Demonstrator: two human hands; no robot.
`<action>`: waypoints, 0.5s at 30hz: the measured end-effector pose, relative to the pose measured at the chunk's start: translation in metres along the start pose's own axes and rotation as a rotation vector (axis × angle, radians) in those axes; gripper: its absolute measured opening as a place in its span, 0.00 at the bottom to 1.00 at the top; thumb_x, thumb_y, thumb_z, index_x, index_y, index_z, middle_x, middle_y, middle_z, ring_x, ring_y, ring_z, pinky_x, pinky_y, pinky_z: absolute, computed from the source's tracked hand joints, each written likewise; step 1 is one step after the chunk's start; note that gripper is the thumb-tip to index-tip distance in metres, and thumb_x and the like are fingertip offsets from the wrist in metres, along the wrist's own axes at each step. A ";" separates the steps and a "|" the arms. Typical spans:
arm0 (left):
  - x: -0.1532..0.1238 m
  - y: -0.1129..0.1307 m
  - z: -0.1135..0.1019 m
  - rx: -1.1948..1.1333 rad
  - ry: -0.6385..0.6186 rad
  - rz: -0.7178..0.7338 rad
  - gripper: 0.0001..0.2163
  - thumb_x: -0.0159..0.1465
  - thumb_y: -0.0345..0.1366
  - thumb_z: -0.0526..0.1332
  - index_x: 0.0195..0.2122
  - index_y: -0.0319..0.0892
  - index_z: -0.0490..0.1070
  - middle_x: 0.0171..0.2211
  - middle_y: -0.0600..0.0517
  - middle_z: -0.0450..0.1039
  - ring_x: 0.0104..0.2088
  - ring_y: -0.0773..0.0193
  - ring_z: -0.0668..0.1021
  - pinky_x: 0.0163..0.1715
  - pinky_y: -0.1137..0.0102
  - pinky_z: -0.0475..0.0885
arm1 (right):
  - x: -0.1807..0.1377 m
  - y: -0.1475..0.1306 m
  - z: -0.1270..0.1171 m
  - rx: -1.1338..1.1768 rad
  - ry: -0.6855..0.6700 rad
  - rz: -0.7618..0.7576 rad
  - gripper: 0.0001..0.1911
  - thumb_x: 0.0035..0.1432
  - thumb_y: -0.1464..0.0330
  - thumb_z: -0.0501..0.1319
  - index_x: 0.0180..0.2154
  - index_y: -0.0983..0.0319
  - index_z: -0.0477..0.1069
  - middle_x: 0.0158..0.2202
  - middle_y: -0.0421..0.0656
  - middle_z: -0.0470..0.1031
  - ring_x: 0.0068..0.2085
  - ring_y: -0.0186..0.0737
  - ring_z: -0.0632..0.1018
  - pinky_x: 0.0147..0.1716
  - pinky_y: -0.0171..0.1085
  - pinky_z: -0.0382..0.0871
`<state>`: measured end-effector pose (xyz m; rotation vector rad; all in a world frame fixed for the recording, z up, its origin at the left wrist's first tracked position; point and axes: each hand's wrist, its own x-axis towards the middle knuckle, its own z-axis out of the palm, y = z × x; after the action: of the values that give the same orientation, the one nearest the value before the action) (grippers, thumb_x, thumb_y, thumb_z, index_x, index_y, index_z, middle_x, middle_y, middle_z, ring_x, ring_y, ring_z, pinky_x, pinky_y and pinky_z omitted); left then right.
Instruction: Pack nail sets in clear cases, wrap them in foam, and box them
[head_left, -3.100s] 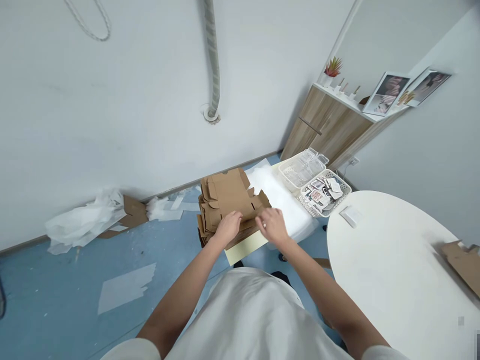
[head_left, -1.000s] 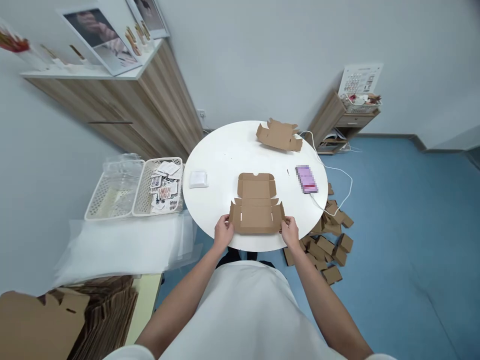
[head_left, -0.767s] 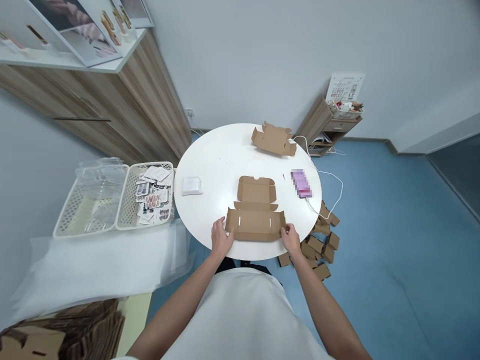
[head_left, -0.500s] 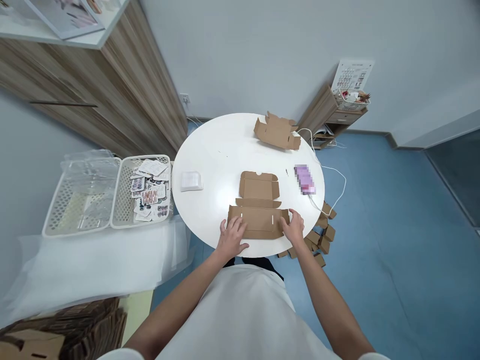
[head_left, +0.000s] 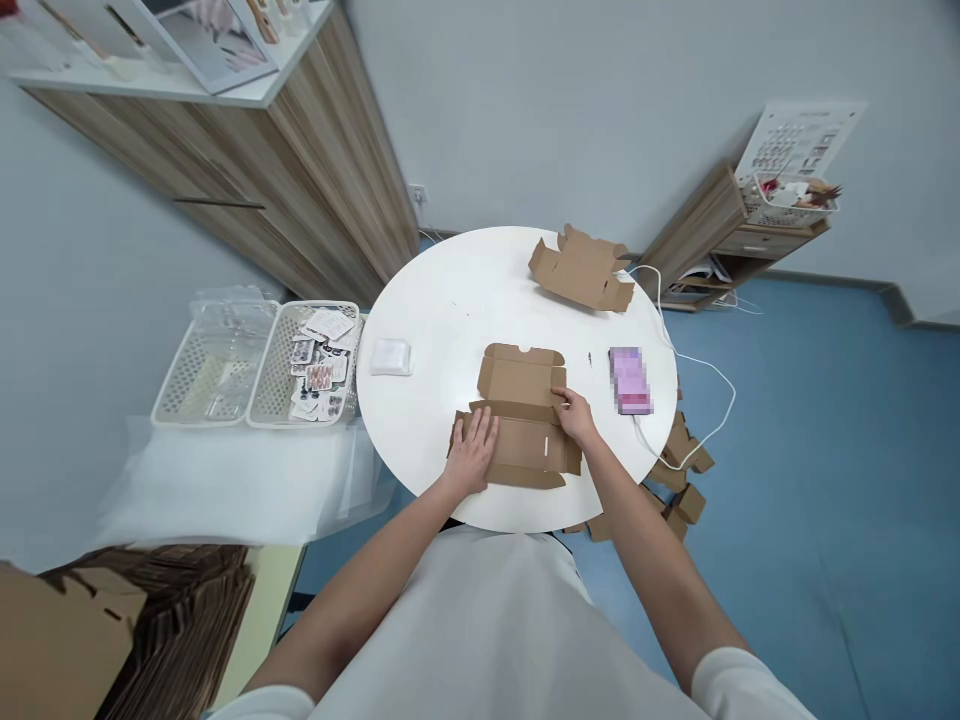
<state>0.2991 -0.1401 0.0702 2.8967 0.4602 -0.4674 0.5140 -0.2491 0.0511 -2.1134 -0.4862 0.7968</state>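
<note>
A brown cardboard mailer box (head_left: 521,385), unfolded nearly flat, lies before me near the front of the white round table (head_left: 442,290). My left hand (head_left: 472,450) rests flat on its near panel at the left, fingers spread. My right hand (head_left: 574,414) is at the box's right edge by the middle fold, thumb and fingers closed on a small side flap. The fingertips are partly hidden there. A second, partly folded cardboard box (head_left: 581,268) lies at the back right of the table.
A phone (head_left: 631,382) with a white cable lies at the table's right. A stack of clear film (head_left: 391,356) sits at the left. Baskets (head_left: 255,410) beside the table hold carded nail sets. Small boxes (head_left: 686,505) lie on the floor at right; flat cardboard (head_left: 187,620) is stacked lower left.
My right hand has moved from the near panel's right end up to the flap by the middle fold. My left hand has flattened onto the near panel. The camera view has shifted.
</note>
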 end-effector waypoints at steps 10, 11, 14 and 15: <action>0.025 0.004 -0.012 0.013 -0.052 0.033 0.61 0.31 0.45 0.69 0.61 0.33 0.32 0.62 0.38 0.30 0.60 0.43 0.30 0.55 0.48 0.29 | -0.015 -0.003 -0.028 -0.414 -0.232 -0.219 0.20 0.52 0.68 0.51 0.49 0.55 0.65 0.49 0.42 0.68 0.48 0.43 0.69 0.50 0.47 0.55; 0.026 0.003 -0.012 0.008 -0.060 0.027 0.61 0.31 0.45 0.69 0.61 0.33 0.32 0.62 0.38 0.31 0.60 0.43 0.30 0.54 0.47 0.29 | -0.020 -0.003 -0.029 -0.491 -0.208 -0.254 0.22 0.52 0.65 0.53 0.50 0.55 0.63 0.52 0.44 0.65 0.52 0.46 0.65 0.52 0.50 0.52; 0.026 0.002 -0.011 0.010 -0.103 -0.003 0.61 0.31 0.45 0.69 0.61 0.33 0.32 0.62 0.38 0.34 0.60 0.43 0.30 0.54 0.46 0.28 | -0.036 -0.004 -0.027 -0.715 -0.150 -0.441 0.38 0.44 0.53 0.59 0.57 0.57 0.53 0.62 0.49 0.45 0.60 0.56 0.48 0.54 0.56 0.40; 0.027 0.002 -0.012 0.020 -0.122 -0.009 0.61 0.31 0.45 0.69 0.61 0.33 0.33 0.62 0.38 0.34 0.60 0.43 0.30 0.54 0.46 0.28 | -0.041 -0.004 -0.024 -0.780 -0.176 -0.522 0.45 0.40 0.50 0.60 0.58 0.58 0.49 0.63 0.50 0.40 0.61 0.58 0.44 0.54 0.57 0.36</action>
<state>0.3270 -0.1321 0.0725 2.8652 0.4526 -0.6487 0.5004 -0.2839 0.0808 -2.4126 -1.5709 0.5228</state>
